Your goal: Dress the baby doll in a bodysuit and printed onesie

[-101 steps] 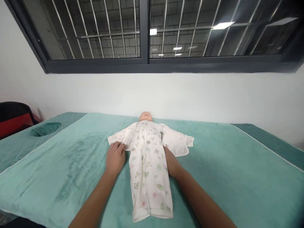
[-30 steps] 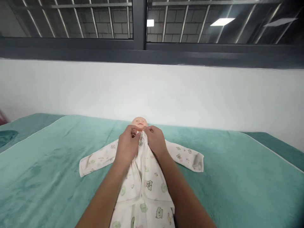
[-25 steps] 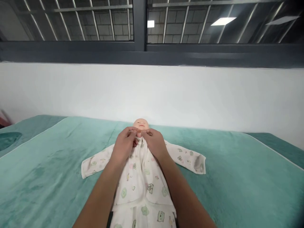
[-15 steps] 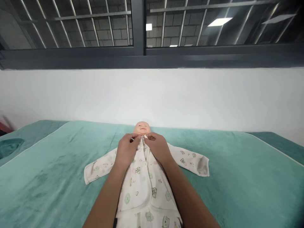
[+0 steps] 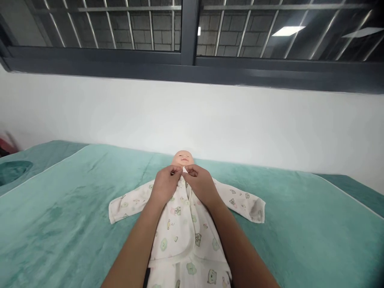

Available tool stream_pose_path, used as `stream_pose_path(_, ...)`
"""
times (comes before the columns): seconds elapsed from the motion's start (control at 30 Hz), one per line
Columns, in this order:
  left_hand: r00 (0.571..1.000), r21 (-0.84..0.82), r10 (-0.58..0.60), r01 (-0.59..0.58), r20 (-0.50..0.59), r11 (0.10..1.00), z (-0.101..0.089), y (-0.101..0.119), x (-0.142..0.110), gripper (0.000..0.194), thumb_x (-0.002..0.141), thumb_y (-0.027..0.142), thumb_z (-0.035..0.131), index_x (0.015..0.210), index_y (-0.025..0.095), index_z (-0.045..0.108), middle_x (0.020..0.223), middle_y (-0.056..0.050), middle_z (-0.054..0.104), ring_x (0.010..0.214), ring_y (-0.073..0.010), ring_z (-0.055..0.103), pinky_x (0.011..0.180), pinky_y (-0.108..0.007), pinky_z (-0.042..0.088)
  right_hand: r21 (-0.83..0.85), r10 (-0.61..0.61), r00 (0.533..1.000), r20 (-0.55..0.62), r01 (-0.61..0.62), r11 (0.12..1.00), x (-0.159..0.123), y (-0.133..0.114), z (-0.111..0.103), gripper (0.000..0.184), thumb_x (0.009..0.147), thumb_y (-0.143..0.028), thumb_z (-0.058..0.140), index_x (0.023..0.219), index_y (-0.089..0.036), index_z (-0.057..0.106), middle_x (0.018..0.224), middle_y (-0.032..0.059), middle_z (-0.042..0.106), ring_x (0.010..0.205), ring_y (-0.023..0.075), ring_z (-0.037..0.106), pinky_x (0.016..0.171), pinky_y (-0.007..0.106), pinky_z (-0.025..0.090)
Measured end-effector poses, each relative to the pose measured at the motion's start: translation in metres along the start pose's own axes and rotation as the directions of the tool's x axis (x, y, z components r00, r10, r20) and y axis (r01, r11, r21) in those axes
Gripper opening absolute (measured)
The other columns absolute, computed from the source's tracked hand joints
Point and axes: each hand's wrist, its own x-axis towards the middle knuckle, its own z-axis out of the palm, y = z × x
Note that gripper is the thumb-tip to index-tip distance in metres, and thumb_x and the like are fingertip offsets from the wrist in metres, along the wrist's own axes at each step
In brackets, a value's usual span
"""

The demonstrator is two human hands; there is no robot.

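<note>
A baby doll [image 5: 183, 157] lies on its back, dressed in a white baby jacket [image 5: 177, 228] printed with small animals. Both sleeves stretch out to the sides. At the doll's neck, my left hand [image 5: 166, 184] pinches one side of the jacket's collar. My right hand [image 5: 200, 184] pinches the other side, its fingertips nearly meeting the left ones. Below the hands, the front edges lie overlapped, with a narrow gap near the top. White patterned trousers [image 5: 192, 276] show under the jacket hem. The fastener between my fingertips, if any, is hidden.
A green plush cover [image 5: 300, 224] spreads under the doll on both sides. Behind it rises a white wall [image 5: 240, 124], with a dark-framed barred window [image 5: 189, 68] above. A reddish object [image 5: 6, 146] stands at the far left edge.
My fingertips have drawn closer together, bringing the two collar edges together at the neck. The camera view has tilted slightly.
</note>
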Motion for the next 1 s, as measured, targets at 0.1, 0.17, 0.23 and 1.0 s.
stream_pose_path(0.1,0.999,-0.15,-0.033,0.034,0.006,0.988,0.0,0.003,-0.001,0.026,0.075,0.036,0.059,0.082,0.016,0.072,0.064,-0.001,0.066,0.055,-0.013,0.053,0.054,-0.024,0.041,0.067,0.016,0.999,0.028,-0.018,0.998,0.001,0.003,-0.002,0.02,0.073,-0.031,0.059,0.09,-0.022,0.066,0.071,-0.0037,0.059,0.066,0.014,0.052,0.065,0.027,0.041)
stream_pose_path(0.17,0.999,-0.19,-0.031,0.033,0.014,0.981,0.001,0.006,-0.002,0.027,0.074,0.037,0.06,0.086,0.016,0.073,0.065,-0.002,0.067,0.059,-0.0144,0.057,0.058,-0.025,0.043,0.121,0.011,0.998,0.066,-0.019,0.992,0.001,0.006,-0.004,0.03,0.073,-0.029,0.059,0.101,-0.024,0.066,0.076,-0.003,0.063,0.07,0.0147,0.056,0.067,0.027,0.044)
stream_pose_path(0.23,1.0,-0.17,-0.008,0.01,0.008,0.985,0.002,0.007,-0.003,0.025,0.075,0.034,0.06,0.087,0.017,0.074,0.071,-0.003,0.07,0.067,-0.0165,0.061,0.064,-0.026,0.045,0.167,0.008,0.997,0.079,-0.021,0.986,0.002,0.008,-0.006,0.03,0.073,-0.029,0.06,0.101,-0.024,0.068,0.082,-0.0014,0.067,0.076,0.0158,0.06,0.071,0.028,0.046)
stream_pose_path(1.0,0.996,-0.252,-0.09,0.088,0.005,0.964,0.002,0.002,-0.001,0.021,0.07,0.036,0.068,0.079,0.016,0.069,0.081,-0.006,0.073,0.07,-0.0172,0.064,0.067,-0.028,0.046,0.115,0.102,0.995,-0.006,-0.1,0.988,-0.001,0.001,-0.003,0.027,0.068,-0.026,0.056,0.093,-0.023,0.066,0.081,-0.001,0.07,0.071,0.0175,0.062,0.065,0.029,0.045)
